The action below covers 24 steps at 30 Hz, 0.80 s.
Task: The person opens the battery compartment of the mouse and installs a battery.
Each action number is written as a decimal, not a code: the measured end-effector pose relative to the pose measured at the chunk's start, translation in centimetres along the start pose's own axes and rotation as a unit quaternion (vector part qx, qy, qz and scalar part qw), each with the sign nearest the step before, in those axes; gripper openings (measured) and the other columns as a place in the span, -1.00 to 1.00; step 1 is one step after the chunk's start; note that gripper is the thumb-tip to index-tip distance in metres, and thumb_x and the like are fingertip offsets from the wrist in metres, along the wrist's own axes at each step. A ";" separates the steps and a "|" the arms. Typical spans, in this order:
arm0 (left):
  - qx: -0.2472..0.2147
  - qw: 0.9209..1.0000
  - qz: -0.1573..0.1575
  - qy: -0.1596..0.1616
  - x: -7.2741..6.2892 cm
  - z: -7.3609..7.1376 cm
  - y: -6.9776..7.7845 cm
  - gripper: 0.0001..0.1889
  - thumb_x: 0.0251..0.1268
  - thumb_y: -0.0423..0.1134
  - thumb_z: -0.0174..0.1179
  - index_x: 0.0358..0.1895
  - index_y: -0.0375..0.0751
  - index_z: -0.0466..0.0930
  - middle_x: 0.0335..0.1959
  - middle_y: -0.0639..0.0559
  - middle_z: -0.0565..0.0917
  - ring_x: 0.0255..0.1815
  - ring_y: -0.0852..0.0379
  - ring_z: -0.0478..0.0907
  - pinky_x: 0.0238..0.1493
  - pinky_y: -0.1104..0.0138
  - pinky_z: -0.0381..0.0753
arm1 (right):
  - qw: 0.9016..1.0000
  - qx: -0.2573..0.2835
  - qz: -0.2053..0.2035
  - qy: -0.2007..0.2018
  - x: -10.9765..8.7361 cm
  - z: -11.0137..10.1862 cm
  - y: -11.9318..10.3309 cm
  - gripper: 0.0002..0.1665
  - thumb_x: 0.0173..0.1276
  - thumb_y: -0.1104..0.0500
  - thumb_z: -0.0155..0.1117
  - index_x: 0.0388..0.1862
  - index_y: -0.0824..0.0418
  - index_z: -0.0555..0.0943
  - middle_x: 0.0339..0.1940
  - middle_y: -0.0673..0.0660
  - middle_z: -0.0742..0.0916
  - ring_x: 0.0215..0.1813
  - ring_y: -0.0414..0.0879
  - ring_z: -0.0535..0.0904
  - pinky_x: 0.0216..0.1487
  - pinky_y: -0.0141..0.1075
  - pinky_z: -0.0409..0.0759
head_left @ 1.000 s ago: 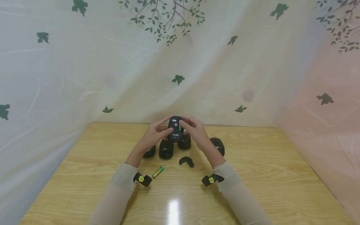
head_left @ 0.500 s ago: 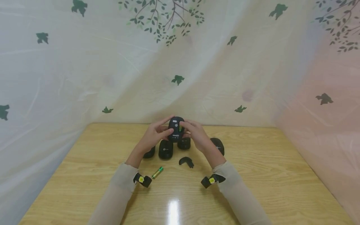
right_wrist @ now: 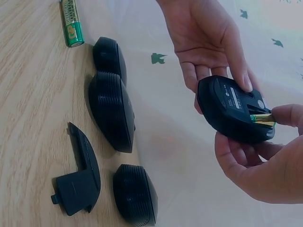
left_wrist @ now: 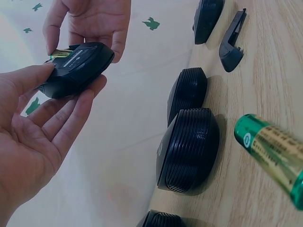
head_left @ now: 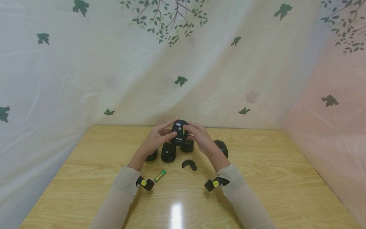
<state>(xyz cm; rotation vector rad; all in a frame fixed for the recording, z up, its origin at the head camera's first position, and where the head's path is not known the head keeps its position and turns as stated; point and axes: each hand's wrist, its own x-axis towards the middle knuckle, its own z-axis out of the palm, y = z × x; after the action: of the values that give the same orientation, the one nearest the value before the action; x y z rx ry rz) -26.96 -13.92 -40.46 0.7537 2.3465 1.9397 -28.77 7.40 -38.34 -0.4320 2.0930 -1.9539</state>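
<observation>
A black computer mouse (head_left: pixel 178 135) is held up above the table with its underside facing the head camera. My left hand (head_left: pixel 155 136) grips its left side, thumb on the underside and fingers behind. On the other side my right hand (head_left: pixel 201 135) curls its fingers around the edge. Its thumb presses on the end of a green-and-gold battery (right_wrist: pixel 262 118), which lies in the open slot of the mouse. Below, on the table, rests the mouse's curved black battery cover (right_wrist: pixel 80 179). A second battery (head_left: pixel 160 175) lies near my left wrist.
Several other black mice stand on the wooden table (head_left: pixel 271 178): one mouse (head_left: pixel 168 152) just below the hands, another mouse (head_left: pixel 221 149) by the right forearm. A pale curtain (head_left: pixel 214 79) with leaf prints hangs behind the table's far edge.
The held mouse has shifted slightly down and to the right. My right thumb stays on the battery in its slot. The things on the table have not moved.
</observation>
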 end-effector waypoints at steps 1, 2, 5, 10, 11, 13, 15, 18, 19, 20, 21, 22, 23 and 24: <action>0.000 1.000 -0.001 0.000 0.0 0.0 0.0 -0.40 0.51 -0.35 0.17 0.56 -0.07 0.30 0.49 -0.22 0.42 0.25 -0.29 0.62 -0.15 0.21 0.78 | 1.000 -0.003 -0.002 -0.002 0.0 0.0 0.0 -0.51 0.57 0.09 0.06 0.24 0.43 0.58 -0.13 0.04 0.63 -0.09 -0.11 0.52 0.05 -0.23 0.65; -0.001 1.000 -0.002 0.000 0.0 0.0 0.0 -0.40 0.51 -0.35 0.17 0.56 -0.06 0.29 0.49 -0.21 0.42 0.25 -0.29 0.62 -0.15 0.21 0.78 | 1.000 -0.004 -0.004 -0.004 0.0 -0.1 0.0 -0.50 0.57 0.08 0.06 0.24 0.44 0.57 -0.13 0.04 0.63 -0.10 -0.11 0.51 0.05 -0.22 0.65; -0.002 1.000 -0.007 0.000 0.0 0.0 -0.1 -0.39 0.51 -0.34 0.17 0.56 -0.03 0.29 0.49 -0.20 0.42 0.26 -0.28 0.62 -0.14 0.20 0.78 | 1.000 -0.008 -0.006 -0.009 -0.1 -0.2 0.0 -0.49 0.58 0.08 0.05 0.27 0.44 0.55 -0.11 0.06 0.63 -0.09 -0.11 0.51 0.07 -0.20 0.65; -0.004 1.000 -0.011 -0.001 0.0 0.0 -0.1 -0.39 0.51 -0.33 0.17 0.56 0.00 0.29 0.50 -0.19 0.42 0.26 -0.28 0.61 -0.13 0.20 0.78 | 1.000 -0.017 -0.006 -0.017 0.0 -0.3 0.0 -0.47 0.59 0.08 0.04 0.33 0.43 0.52 -0.01 0.13 0.64 -0.06 -0.11 0.52 0.10 -0.20 0.64; -0.004 1.000 -0.011 -0.001 0.0 0.0 -0.1 -0.39 0.51 -0.33 0.17 0.56 0.00 0.29 0.50 -0.19 0.42 0.27 -0.28 0.61 -0.13 0.20 0.78 | 1.000 -0.020 -0.006 -0.019 0.0 -0.4 0.0 -0.47 0.59 0.08 0.04 0.33 0.42 0.52 0.01 0.14 0.64 -0.06 -0.11 0.52 0.10 -0.20 0.64; -0.004 1.000 -0.011 -0.001 0.0 0.0 -0.1 -0.39 0.51 -0.33 0.18 0.56 0.00 0.29 0.50 -0.18 0.41 0.27 -0.28 0.61 -0.13 0.20 0.78 | 0.999 -0.024 -0.005 -0.022 0.0 -0.4 0.1 -0.47 0.60 0.07 0.04 0.33 0.42 0.52 0.03 0.16 0.64 -0.05 -0.11 0.52 0.11 -0.19 0.65; -0.003 1.000 -0.009 -0.001 0.0 0.0 -0.1 -0.39 0.51 -0.33 0.17 0.57 -0.04 0.28 0.50 -0.20 0.41 0.26 -0.28 0.61 -0.13 0.20 0.78 | 0.999 -0.027 -0.004 -0.024 0.1 -0.5 0.1 -0.47 0.60 0.07 0.04 0.34 0.41 0.52 0.05 0.17 0.64 -0.05 -0.12 0.53 0.11 -0.19 0.66; -0.002 1.000 -0.008 -0.001 0.0 0.0 -0.2 -0.39 0.51 -0.34 0.17 0.57 -0.09 0.26 0.50 -0.21 0.40 0.26 -0.28 0.62 -0.13 0.20 0.77 | 0.999 -0.030 -0.005 -0.027 0.1 -0.5 0.1 -0.47 0.61 0.07 0.03 0.34 0.41 0.52 0.07 0.19 0.64 -0.05 -0.12 0.54 0.12 -0.18 0.66; -0.002 1.000 -0.009 -0.001 0.0 0.0 -0.2 -0.39 0.51 -0.34 0.17 0.57 -0.11 0.26 0.50 -0.21 0.40 0.26 -0.28 0.62 -0.13 0.20 0.77 | 0.999 -0.031 -0.006 -0.029 0.1 -0.5 0.1 -0.47 0.61 0.07 0.03 0.35 0.41 0.51 0.08 0.20 0.64 -0.05 -0.12 0.54 0.12 -0.18 0.66; -0.002 1.000 -0.009 -0.001 0.0 0.0 -0.3 -0.39 0.52 -0.34 0.17 0.57 -0.12 0.26 0.50 -0.21 0.40 0.26 -0.28 0.61 -0.13 0.20 0.77 | 0.999 -0.031 -0.007 -0.030 0.1 -0.5 0.1 -0.47 0.61 0.08 0.04 0.35 0.41 0.51 0.09 0.21 0.64 -0.05 -0.12 0.55 0.12 -0.17 0.66; -0.002 1.000 -0.010 -0.002 0.0 0.0 -0.3 -0.39 0.52 -0.34 0.17 0.57 -0.12 0.26 0.50 -0.20 0.40 0.26 -0.28 0.61 -0.13 0.20 0.77 | 0.999 -0.031 -0.008 -0.031 0.1 -0.5 0.1 -0.47 0.61 0.08 0.04 0.35 0.41 0.51 0.10 0.22 0.64 -0.05 -0.12 0.55 0.12 -0.17 0.66; -0.002 1.000 -0.012 -0.002 0.1 0.0 -0.3 -0.39 0.52 -0.34 0.17 0.57 -0.09 0.26 0.50 -0.19 0.41 0.26 -0.28 0.61 -0.13 0.21 0.77 | 0.999 -0.031 -0.008 -0.031 0.1 -0.5 0.1 -0.47 0.61 0.08 0.04 0.35 0.42 0.51 0.11 0.23 0.65 -0.06 -0.13 0.56 0.12 -0.17 0.66; -0.002 1.000 -0.012 -0.001 0.1 0.0 -0.3 -0.39 0.52 -0.34 0.17 0.57 -0.08 0.26 0.50 -0.19 0.41 0.26 -0.28 0.61 -0.13 0.21 0.77 | 0.999 -0.031 -0.008 -0.031 0.1 -0.5 0.1 -0.47 0.61 0.08 0.04 0.35 0.42 0.51 0.11 0.23 0.65 -0.06 -0.13 0.56 0.12 -0.17 0.66; -0.001 1.000 -0.012 -0.002 0.1 0.0 -0.3 -0.39 0.52 -0.34 0.17 0.57 -0.08 0.26 0.50 -0.19 0.41 0.26 -0.28 0.61 -0.13 0.21 0.77 | 0.999 -0.030 -0.007 -0.031 0.1 -0.5 0.0 -0.47 0.61 0.09 0.04 0.36 0.42 0.51 0.12 0.23 0.65 -0.06 -0.13 0.56 0.11 -0.18 0.66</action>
<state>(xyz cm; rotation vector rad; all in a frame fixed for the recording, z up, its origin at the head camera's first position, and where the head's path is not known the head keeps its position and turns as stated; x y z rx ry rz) -27.13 -13.95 -40.71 0.7233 2.3413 1.9287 -29.04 7.80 -38.35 -0.5129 2.1198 -1.8643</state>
